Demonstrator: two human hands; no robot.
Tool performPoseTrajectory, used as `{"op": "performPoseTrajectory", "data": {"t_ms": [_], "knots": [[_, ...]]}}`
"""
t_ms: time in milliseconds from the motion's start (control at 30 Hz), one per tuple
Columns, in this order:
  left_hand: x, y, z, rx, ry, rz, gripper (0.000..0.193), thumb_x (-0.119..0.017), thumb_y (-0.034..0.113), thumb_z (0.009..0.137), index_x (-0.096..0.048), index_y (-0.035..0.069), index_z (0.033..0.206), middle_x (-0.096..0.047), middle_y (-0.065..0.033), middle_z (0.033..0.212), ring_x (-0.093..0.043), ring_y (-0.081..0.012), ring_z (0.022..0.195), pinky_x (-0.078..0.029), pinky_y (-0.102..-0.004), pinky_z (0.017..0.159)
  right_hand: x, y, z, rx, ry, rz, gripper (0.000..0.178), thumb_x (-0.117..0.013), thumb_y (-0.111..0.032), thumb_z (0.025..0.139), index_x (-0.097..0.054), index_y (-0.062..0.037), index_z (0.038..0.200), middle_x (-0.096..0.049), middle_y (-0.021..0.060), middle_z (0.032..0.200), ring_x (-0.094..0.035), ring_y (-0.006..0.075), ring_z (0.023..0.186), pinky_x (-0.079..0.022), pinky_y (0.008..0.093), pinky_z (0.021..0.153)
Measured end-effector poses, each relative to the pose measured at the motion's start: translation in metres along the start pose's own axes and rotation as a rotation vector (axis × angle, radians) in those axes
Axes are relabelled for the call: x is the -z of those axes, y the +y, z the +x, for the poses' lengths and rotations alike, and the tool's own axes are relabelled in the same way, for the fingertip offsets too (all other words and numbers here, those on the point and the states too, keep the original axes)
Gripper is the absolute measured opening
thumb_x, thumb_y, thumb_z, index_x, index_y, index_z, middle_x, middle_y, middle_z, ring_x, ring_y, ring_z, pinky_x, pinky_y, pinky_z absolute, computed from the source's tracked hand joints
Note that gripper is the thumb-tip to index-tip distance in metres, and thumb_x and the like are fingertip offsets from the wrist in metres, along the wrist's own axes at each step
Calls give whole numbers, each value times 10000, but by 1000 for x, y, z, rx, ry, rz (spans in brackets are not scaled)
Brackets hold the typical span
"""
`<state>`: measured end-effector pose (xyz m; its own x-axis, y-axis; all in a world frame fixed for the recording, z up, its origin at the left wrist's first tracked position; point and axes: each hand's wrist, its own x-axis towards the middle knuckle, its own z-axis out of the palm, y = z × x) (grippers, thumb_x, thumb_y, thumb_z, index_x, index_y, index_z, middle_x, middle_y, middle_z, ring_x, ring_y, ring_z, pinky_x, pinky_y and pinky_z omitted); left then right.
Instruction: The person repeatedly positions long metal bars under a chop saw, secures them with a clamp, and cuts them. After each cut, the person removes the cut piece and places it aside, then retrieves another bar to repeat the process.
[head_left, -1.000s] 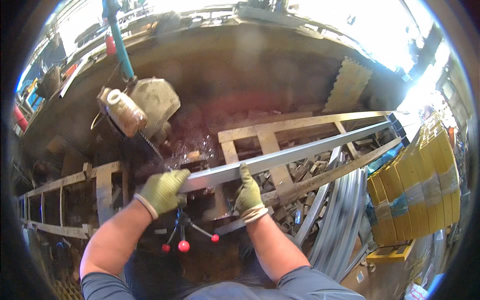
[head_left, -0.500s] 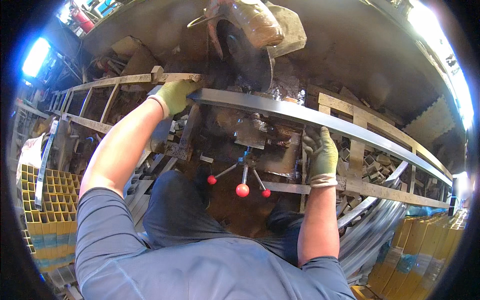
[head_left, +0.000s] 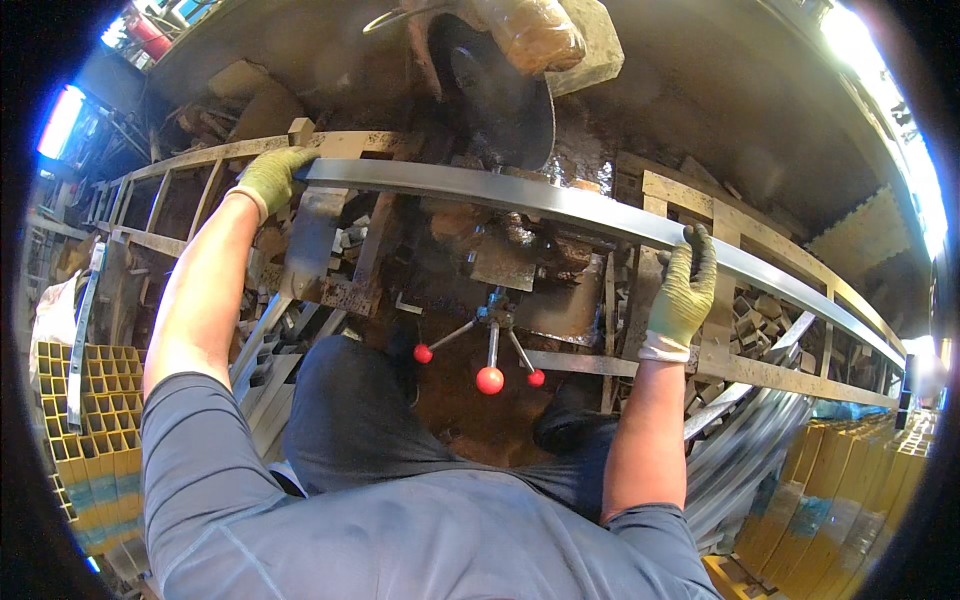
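Note:
A long grey metal tube (head_left: 560, 202) stretches from upper left to far right, across the saw's work area. My left hand (head_left: 275, 178), in a yellow-green glove, is closed around its left end. My right hand (head_left: 686, 295), gloved alike, has its fingers stretched and apart, with the fingertips against the tube's near edge. Behind the tube stands the dark round blade (head_left: 500, 105) of a cut-off saw, with a worn housing (head_left: 530, 35) above it. Nearer to me, between my arms, is a three-spoke clamp handle (head_left: 490, 380) with red ball knobs.
Roller-style metal frames run left (head_left: 165, 240) and right (head_left: 790, 378) of the saw. Short tube offcuts (head_left: 755, 318) lie piled under the right frame. Bundled yellow square tubes (head_left: 95, 400) stand at the left, with a yellow stack (head_left: 830, 500) and silver tubes (head_left: 745, 460) at the right.
The tube's left end has shifted left along with my left hand. My right hand has moved right and slightly farther along the tube. The whole view has shifted a little.

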<state>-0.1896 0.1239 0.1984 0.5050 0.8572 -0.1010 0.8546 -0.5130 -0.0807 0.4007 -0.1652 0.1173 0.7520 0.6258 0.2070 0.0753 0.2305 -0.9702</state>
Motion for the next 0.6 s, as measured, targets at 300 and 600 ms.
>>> {"op": "performPoseTrajectory", "data": {"t_ms": [300, 600], "knots": [[-38, -40, -14, 123, -11, 156, 608, -702, -50, 944, -739, 211, 1491, -770, -137, 1453, -704, -378, 1382, -548, -495, 1183, -2, 10, -1, -127, -126, -88, 363, -709, -146, 1161, -719, -18, 1500, -774, 81, 1358, -734, 152, 1153, -593, 302, 1054], [-5, 171, 21, -178, -132, -15, 787, -755, 376, 1041, -476, 156, 1743, -621, -240, 1649, -559, -419, 1555, -445, -527, 1306, -5, 17, -3, -136, -82, 79, 368, -609, -164, 1210, -664, -15, 1542, -731, 115, 1455, -729, 188, 1199, -629, 344, 1031]]}}
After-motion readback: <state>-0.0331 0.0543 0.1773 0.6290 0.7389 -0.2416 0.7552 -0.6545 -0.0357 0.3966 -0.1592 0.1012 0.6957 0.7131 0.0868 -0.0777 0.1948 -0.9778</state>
